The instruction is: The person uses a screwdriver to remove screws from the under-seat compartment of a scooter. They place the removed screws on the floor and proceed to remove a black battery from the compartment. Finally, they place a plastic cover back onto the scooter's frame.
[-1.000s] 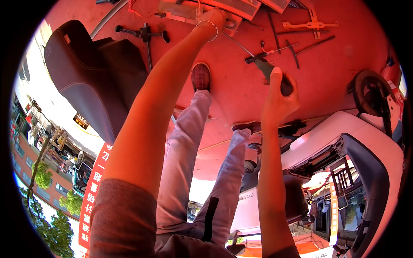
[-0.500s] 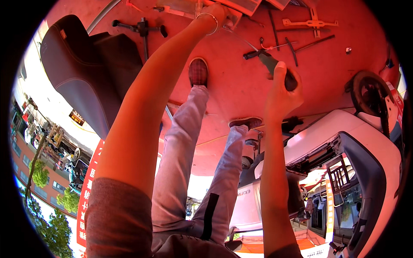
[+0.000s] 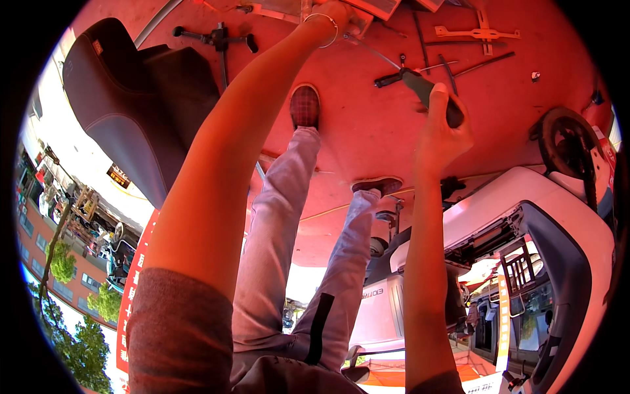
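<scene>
gripping the green-handled tool (image 3: 419, 87) up-right of the plaid shoe (image 3: 305, 106), right hand (image 3: 446, 128) curling around it. shaft (image 3: 375, 50) is pointing at the panel (image 3: 359, 23) above the shoe; left hand (image 3: 330, 12) is resting there, grip: can't tell, fingers hidden. work's apparently underway at the panel; nothing's showing as finished, can't tell what's remaining.

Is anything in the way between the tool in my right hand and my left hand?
Nothing visible. The green-handled tool in your right hand points its thin shaft toward your left hand; a black piece shows alongside, contact unclear.
</scene>
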Tool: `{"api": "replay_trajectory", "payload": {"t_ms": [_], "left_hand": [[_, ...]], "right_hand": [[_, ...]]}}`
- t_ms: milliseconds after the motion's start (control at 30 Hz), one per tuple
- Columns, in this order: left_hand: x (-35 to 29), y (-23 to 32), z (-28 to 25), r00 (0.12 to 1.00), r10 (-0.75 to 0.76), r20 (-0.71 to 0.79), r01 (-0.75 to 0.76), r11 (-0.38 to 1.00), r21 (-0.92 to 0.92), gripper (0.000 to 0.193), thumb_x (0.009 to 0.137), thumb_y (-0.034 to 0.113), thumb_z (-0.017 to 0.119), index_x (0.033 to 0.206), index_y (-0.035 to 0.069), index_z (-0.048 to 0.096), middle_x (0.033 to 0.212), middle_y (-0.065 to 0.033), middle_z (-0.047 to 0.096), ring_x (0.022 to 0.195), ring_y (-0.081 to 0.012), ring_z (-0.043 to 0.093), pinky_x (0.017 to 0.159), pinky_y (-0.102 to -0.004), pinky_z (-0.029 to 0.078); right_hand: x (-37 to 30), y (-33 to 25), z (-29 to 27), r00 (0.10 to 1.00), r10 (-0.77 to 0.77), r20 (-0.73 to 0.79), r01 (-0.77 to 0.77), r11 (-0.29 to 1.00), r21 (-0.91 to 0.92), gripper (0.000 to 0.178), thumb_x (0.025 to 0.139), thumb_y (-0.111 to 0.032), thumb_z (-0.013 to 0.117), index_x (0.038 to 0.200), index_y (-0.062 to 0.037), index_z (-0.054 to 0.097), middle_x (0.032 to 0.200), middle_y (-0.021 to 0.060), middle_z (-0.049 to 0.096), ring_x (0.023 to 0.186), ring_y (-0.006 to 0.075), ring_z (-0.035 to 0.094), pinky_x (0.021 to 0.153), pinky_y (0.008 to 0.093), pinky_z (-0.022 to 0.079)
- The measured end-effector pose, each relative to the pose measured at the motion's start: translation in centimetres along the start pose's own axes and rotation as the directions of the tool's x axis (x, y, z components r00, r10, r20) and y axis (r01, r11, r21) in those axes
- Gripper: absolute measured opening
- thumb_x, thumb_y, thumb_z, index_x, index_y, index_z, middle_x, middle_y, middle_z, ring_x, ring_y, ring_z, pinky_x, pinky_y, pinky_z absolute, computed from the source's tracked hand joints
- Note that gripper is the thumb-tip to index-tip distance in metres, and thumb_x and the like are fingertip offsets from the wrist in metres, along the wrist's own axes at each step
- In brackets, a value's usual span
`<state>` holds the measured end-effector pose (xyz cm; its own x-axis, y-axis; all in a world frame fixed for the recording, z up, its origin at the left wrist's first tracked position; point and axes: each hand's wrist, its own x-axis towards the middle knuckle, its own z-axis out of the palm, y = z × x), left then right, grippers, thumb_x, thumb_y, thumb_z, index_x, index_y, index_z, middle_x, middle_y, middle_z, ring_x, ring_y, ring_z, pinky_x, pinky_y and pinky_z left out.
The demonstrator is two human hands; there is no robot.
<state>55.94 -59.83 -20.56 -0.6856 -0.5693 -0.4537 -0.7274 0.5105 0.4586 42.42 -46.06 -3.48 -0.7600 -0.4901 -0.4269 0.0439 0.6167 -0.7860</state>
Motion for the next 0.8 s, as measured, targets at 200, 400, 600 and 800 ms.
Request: {"api": "replay_trajectory", "payload": {"t_ms": [200, 400, 600, 800], "left_hand": [[-0.3, 0.2, 0.1, 1.000, -0.011, -0.017, 0.011, 1.000, -0.003, 0.015, 0.071, 0.009, 0.060, 0.086, 0.008, 0.060, 0.083, -0.0079, 0.060, 0.078, -0.0240, 0.059, 0.066, -0.0346, 0.046], [-0.4, 0.1, 0.2, 1.000, -0.005, -0.027, 0.005, 1.000, -0.010, 0.016, 0.071, 0.009, 0.061, 0.088, 0.008, 0.060, 0.084, -0.0084, 0.059, 0.078, -0.0242, 0.059, 0.066, -0.0352, 0.046], [-0.3, 0.2, 0.1, 0.999, 0.004, -0.037, -0.005, 1.000, -0.010, 0.018, 0.071, 0.010, 0.061, 0.089, 0.007, 0.059, 0.086, -0.0089, 0.059, 0.078, -0.0244, 0.059, 0.067, -0.0358, 0.046], [-0.2, 0.0, 0.3, 0.999, 0.011, -0.047, -0.012, 1.000, -0.008, 0.020, 0.071, 0.011, 0.062, 0.091, 0.007, 0.058, 0.087, -0.0094, 0.059, 0.078, -0.0247, 0.059, 0.067, -0.0365, 0.047]], "right_hand": [[0.3, 0.0, -0.1, 1.000, 0.010, 0.001, -0.010, 1.000, -0.005, 0.028, 0.079, -0.021, 0.061, 0.079, 0.0070, 0.061, 0.063, 0.0081, 0.059, 0.055, 0.0129, 0.057, 0.056, 0.0242, 0.045], [0.5, 0.2, 0.0, 1.000, -0.002, 0.010, 0.002, 0.999, -0.038, 0.030, 0.079, -0.023, 0.061, 0.078, 0.0071, 0.061, 0.061, 0.0082, 0.059, 0.055, 0.0136, 0.057, 0.056, 0.0247, 0.046], [0.5, 0.3, -0.3, 1.000, -0.014, 0.027, 0.015, 1.000, -0.026, 0.030, 0.079, -0.023, 0.061, 0.080, 0.0068, 0.060, 0.062, 0.0090, 0.059, 0.055, 0.0139, 0.057, 0.058, 0.0249, 0.047], [-0.5, 0.0, 0.3, 0.972, -0.224, 0.071, 0.234, 0.948, -0.216, 0.027, 0.077, -0.022, 0.065, 0.087, 0.0017, 0.058, 0.067, 0.0077, 0.061, 0.057, 0.0137, 0.058, 0.056, 0.0249, 0.045]]}}
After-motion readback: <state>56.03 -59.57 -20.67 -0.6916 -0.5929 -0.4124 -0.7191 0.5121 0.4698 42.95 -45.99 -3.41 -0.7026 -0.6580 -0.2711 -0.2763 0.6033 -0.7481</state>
